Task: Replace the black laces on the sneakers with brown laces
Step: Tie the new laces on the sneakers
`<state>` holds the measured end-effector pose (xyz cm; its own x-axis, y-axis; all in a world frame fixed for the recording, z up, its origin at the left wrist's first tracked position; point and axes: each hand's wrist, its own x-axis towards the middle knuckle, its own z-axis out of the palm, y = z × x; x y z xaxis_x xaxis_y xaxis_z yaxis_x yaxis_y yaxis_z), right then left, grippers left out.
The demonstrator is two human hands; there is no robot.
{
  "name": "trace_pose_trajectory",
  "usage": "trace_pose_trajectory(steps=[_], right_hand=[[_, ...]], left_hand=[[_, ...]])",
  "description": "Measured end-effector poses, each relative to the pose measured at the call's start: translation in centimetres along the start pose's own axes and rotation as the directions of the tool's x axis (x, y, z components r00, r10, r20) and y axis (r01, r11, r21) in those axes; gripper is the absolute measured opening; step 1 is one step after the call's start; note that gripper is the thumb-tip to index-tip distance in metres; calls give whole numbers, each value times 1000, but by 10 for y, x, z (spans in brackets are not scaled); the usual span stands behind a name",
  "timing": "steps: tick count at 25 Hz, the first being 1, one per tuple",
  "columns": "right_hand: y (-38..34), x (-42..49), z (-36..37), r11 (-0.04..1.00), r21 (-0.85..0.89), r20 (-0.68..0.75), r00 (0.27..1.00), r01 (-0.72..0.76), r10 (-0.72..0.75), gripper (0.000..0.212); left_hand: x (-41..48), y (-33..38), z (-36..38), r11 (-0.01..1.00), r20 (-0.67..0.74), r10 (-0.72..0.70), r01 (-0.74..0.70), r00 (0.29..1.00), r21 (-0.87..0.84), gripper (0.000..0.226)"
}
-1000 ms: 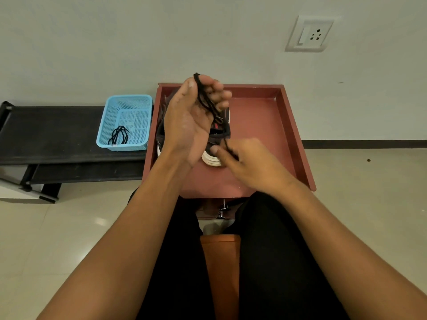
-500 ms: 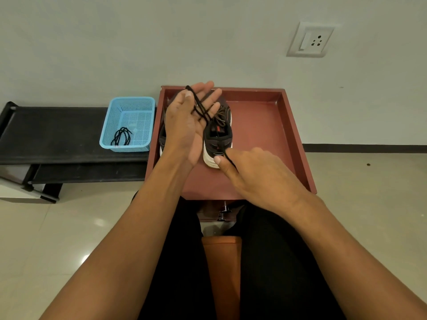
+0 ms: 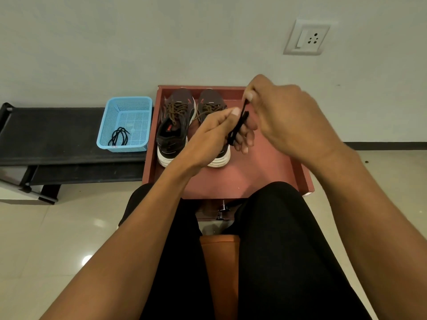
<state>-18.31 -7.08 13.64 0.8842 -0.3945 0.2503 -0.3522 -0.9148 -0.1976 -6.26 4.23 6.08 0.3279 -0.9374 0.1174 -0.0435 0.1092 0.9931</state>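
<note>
Two dark sneakers with white soles stand side by side in a red-brown tray. The left sneaker carries brown laces. The right sneaker also shows brown laces, and my left hand hides its heel half. My left hand holds a bunched black lace above the right sneaker. My right hand pinches the upper end of that same lace between thumb and finger.
A blue plastic basket on a black bench to the left holds another black lace. My black-trousered legs sit below the tray on an orange seat. A white wall with a socket stands behind.
My right hand rose from the sneaker's heel to the top of the black lace. My left hand dropped and moved right, closing on the bundle. The view shifted, showing both sneakers.
</note>
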Motion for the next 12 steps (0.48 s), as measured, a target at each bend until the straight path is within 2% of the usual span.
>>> trace_pose_trajectory(steps=[3, 7, 9, 12], right_hand=[[33, 21, 14, 971, 238, -58, 998, 0, 14, 24], [37, 20, 46, 874, 486, -14, 1000, 8, -2, 15], [23, 10, 64, 802, 597, 20, 1000, -24, 15, 10], [-2, 3, 82, 680, 719, 85, 989, -144, 120, 8]], left_hand=[[0, 5, 0, 987, -13, 49, -51, 999, -150, 37], [5, 8, -7, 928, -159, 102, -151, 982, -339, 37], [7, 7, -12, 912, -277, 94, -194, 956, -360, 37], [7, 4, -20, 913, -425, 26, -195, 905, -357, 34]])
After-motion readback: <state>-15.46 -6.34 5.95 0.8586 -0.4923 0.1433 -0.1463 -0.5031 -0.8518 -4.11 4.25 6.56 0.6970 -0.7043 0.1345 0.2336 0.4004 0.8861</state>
